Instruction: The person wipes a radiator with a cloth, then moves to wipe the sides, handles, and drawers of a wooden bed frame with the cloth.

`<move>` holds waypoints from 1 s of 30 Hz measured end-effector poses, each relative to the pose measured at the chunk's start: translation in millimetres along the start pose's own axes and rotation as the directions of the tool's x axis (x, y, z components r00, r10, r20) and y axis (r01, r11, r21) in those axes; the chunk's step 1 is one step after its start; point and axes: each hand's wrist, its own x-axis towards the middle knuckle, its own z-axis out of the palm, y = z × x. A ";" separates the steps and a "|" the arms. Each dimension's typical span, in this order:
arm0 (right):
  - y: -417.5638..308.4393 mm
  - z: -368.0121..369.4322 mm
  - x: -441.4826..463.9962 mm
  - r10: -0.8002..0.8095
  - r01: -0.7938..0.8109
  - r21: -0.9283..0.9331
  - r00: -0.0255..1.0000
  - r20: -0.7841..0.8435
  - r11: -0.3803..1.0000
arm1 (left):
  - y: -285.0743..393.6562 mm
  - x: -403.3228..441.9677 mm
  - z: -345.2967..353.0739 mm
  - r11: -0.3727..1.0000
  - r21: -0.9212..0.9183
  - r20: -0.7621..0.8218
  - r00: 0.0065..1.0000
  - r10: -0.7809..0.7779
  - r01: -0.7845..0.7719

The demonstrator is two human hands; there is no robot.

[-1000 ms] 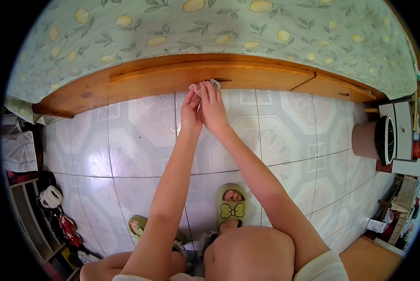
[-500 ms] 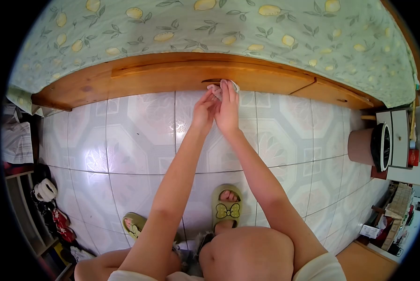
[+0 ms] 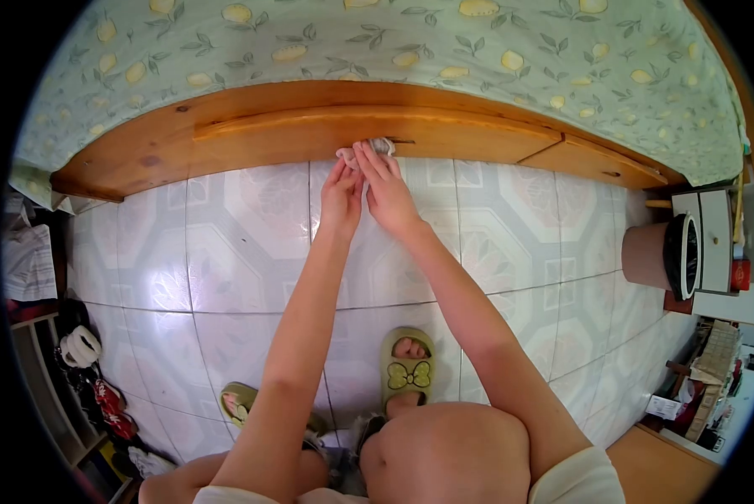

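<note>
A pale tiled floor is spread beneath a wooden bed frame, over which a green cover printed with yellow lemons and grey leaves is draped. Along the frame's front, a long drawer front is set beside a shorter one at its right end. At the left edge of the view, a dark shelf unit is flanked by red shoes; at the right, a brown bin fitted with a black liner is stood beside a white cabinet. A pair of green slippers is worn by the person, the right slipper marked with a bow and the left slipper partly hidden by the forearm. Both bare hands are brought close together at the long drawer front — the left hand closed at the fingertips on one end of a crumpled cloth, the right hand gripping it too, with fingers nearly straight over its middle. The cloth is held against the wood, low on the drawer front, just left of a dark slot — its pinkish end under the left fingertips, its greyish end showing past the right.
</note>
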 end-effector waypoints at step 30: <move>-64.3 -11.3 -10.9 0.211 -0.066 0.295 0.846 -0.490 0.953 | 43.9 -45.8 34.7 0.840 0.453 0.019 0.946 0.324 -0.297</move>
